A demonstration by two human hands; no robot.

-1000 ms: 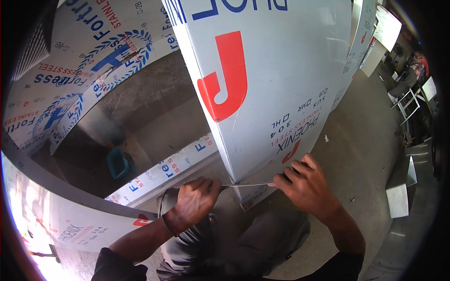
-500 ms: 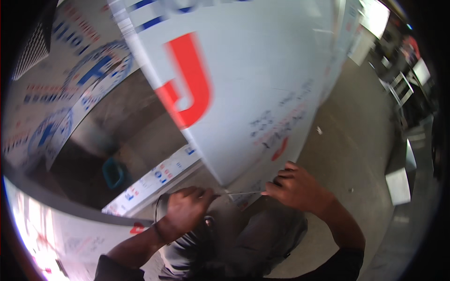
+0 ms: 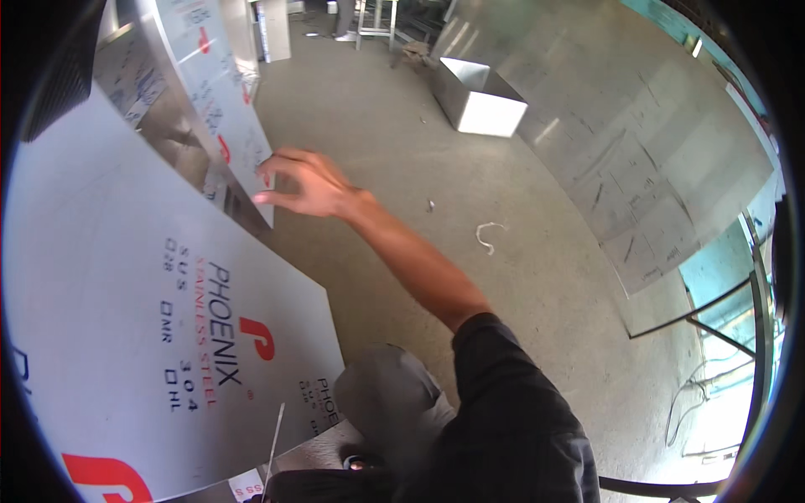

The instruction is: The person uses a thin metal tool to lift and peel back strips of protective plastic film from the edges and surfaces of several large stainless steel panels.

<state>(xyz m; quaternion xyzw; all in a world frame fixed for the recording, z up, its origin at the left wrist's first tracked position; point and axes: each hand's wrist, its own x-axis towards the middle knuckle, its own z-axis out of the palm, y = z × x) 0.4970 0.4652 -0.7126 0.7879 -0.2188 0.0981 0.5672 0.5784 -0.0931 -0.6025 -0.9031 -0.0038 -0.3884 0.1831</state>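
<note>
My right hand (image 3: 306,184) reaches out to the far left, its thumb and fingers apart in a curve with nothing seen between them. The fingertips are at the edge of an upright film-covered steel panel (image 3: 214,92); I cannot tell whether they touch it. Closer to me, a large sheet-metal panel (image 3: 126,226) with printed protective film fills the left side. A thin, pale strip or wire (image 3: 276,440) sticks up at the lower edge, in front of that panel. My left hand is out of view.
An open-topped metal box (image 3: 490,113) sits on the concrete floor (image 3: 377,126). A big bare metal sheet (image 3: 620,142) leans at the right, near a dark metal frame (image 3: 759,335). A curled pale scrap (image 3: 485,239) lies on the floor. A person's legs (image 3: 345,18) show at the back.
The view has swung to the right. Earlier both hands held a thin strip between them; now my right hand is off it and stretched forward, and my left hand has left the view.
</note>
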